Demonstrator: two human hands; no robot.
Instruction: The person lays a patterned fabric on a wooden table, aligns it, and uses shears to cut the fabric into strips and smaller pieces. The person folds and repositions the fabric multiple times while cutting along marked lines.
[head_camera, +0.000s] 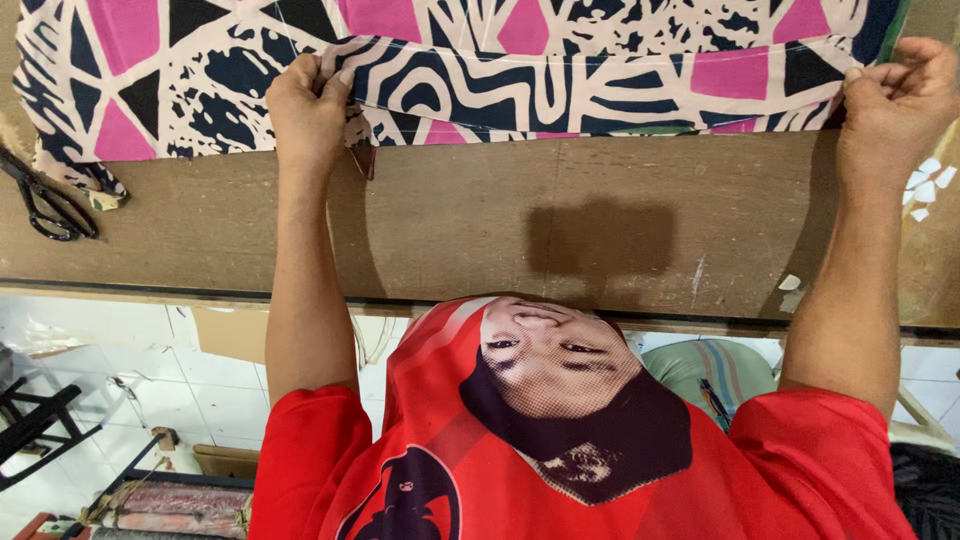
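A patterned fabric (520, 70) in pink, navy and cream is spread on the brown tabletop (560, 230), its folded edge pinched at two places. The left hand (308, 105) is closed on the hem, and the right hand (895, 100) is closed on it well apart. Black scissors (45, 200) lie beside the fabric.
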